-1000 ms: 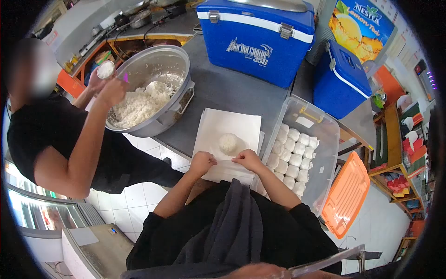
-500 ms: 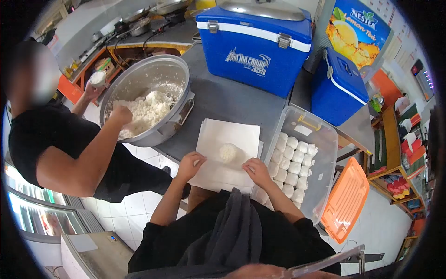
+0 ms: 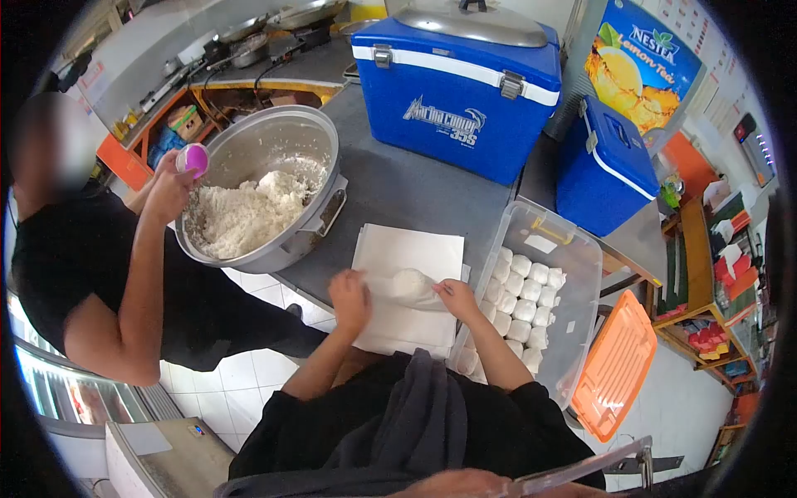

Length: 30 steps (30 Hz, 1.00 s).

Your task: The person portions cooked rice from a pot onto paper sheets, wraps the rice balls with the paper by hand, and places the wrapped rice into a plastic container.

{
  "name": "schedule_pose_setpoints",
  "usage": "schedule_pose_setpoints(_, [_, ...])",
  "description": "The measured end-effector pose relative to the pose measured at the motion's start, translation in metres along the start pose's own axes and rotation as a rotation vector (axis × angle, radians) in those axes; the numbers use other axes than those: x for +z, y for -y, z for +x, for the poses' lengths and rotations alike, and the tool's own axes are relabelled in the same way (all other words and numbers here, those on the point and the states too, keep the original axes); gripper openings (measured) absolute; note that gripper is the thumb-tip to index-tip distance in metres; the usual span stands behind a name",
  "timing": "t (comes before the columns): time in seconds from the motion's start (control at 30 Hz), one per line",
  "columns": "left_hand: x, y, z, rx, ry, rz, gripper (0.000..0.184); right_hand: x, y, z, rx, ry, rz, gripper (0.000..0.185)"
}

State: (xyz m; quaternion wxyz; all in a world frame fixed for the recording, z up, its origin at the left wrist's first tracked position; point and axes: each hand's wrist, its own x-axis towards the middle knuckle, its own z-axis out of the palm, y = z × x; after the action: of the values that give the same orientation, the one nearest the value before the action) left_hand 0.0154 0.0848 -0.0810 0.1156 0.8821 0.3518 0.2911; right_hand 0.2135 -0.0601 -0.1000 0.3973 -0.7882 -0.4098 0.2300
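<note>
On a stack of white paper sheets [image 3: 419, 241] lies a rounded mound of rice [image 3: 409, 284], now covered by the top paper sheet [image 3: 382, 286] folded over it. My left hand [image 3: 350, 300], slightly blurred, is closed at the left end of the fold. At the other end, my right hand [image 3: 457, 297] pinches the paper just right of the mound. Several wrapped white bundles [image 3: 525, 309] sit in rows inside a clear plastic bin [image 3: 573, 286] to the right of the stack.
A large metal pot [image 3: 320, 141] of rice [image 3: 257, 212] stands at the left. Beside it a co-worker [image 3: 116, 274] holds a purple cup [image 3: 193, 159]. Two blue coolers [image 3: 452, 108] stand beyond the grey table [image 3: 390, 187]. An orange lid [image 3: 610, 369] leans by the bin.
The paper has been folded over the bare rice mound, and my left hand has shifted right. The co-worker's hand has left the rice; both hands are now at the cup above the pot's rim.
</note>
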Motion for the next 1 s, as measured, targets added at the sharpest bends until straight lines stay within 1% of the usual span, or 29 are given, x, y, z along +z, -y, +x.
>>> schedule_pose_setpoints(0.07, [0.012,-0.008,-0.018,0.286,0.426,-0.048,0.041,0.001,-0.001,0.001,0.009,-0.001,0.037,0.028])
schedule_pose_setpoints(0.1, [0.01,-0.022,-0.022,0.284,0.429,-0.048,0.041,0.002,-0.004,0.001,0.013,0.004,0.051,0.027])
schedule_pose_setpoints(0.17, [0.005,-0.044,-0.028,0.46,0.274,0.003,0.052,0.003,-0.004,-0.001,0.017,0.004,0.066,0.027])
schedule_pose_setpoints(0.23, [0.008,-0.044,-0.03,0.444,0.29,0.029,0.055,-0.001,0.003,-0.012,-0.092,-0.169,0.195,0.024])
schedule_pose_setpoints(0.27, [0.01,-0.044,-0.029,0.424,0.308,0.054,0.059,-0.007,0.008,-0.02,-0.093,-0.176,0.194,0.024])
schedule_pose_setpoints(0.33, [0.007,-0.045,-0.024,0.426,0.317,0.052,0.058,-0.022,0.014,-0.038,-0.14,-0.201,-0.339,0.022])
schedule_pose_setpoints(0.37, [0.006,-0.045,-0.025,0.42,0.332,0.052,0.057,-0.025,0.013,-0.042,-0.136,-0.2,-0.339,0.022])
schedule_pose_setpoints(0.43, [0.006,-0.044,-0.025,0.425,0.328,0.054,0.057,-0.028,0.009,-0.049,0.041,0.14,-0.509,0.025])
schedule_pose_setpoints(0.47, [0.007,-0.044,-0.025,0.428,0.316,0.057,0.056,-0.021,-0.007,-0.052,0.046,0.138,-0.51,0.025])
schedule_pose_setpoints(0.53, [0.007,-0.045,-0.024,0.409,0.309,0.035,0.054,-0.001,-0.045,-0.048,-0.222,-0.043,0.079,0.026])
schedule_pose_setpoints(0.57, [0.006,-0.047,-0.022,0.386,0.305,0.018,0.052,-0.002,-0.044,-0.042,-0.223,-0.049,0.076,0.026])
schedule_pose_setpoints(0.6, [0.004,-0.048,-0.02,0.389,0.304,0.017,0.052,-0.002,-0.043,-0.034,0.031,-0.004,0.41,0.025])
schedule_pose_setpoints(0.63, [0.003,-0.049,-0.017,0.384,0.279,-0.035,0.048,-0.002,-0.04,-0.023,0.287,0.042,0.74,0.024])
schedule_pose_setpoints(0.67, [0.002,-0.049,-0.014,0.377,0.255,-0.087,0.043,0.0,-0.04,-0.008,0.218,-0.06,0.592,0.025])
schedule_pose_setpoints(0.7, [0.003,-0.047,-0.011,0.379,0.254,-0.086,0.043,0.005,-0.042,0.011,0.148,-0.161,0.442,0.025])
schedule_pose_setpoints(0.77, [0.009,-0.041,-0.002,0.406,0.251,-0.142,0.036,0.022,-0.053,0.054,0.115,-0.383,0.251,0.03])
schedule_pose_setpoints(0.8, [0.012,-0.039,0.002,0.402,0.249,-0.142,0.036,0.014,-0.036,0.062,0.114,-0.38,0.25,0.03])
schedule_pose_setpoints(0.87, [0.015,-0.036,0.016,0.345,0.327,-0.202,0.034,-0.004,-0.007,0.069,0.123,-0.359,0.287,0.035])
schedule_pose_setpoints(0.9, [0.013,-0.036,0.022,0.347,0.32,-0.2,0.034,-0.008,-0.005,0.07,0.116,-0.361,0.288,0.035])
schedule_pose_setpoints(0.97, [0.007,-0.04,0.036,0.315,0.329,-0.191,0.04,-0.019,-0.003,0.072,-0.019,-0.332,0.078,0.033])
schedule_pose_setpoints(1.0, [0.002,-0.044,0.045,0.321,0.316,-0.184,0.04,-0.028,0.009,0.067,-0.033,-0.337,0.081,0.033])
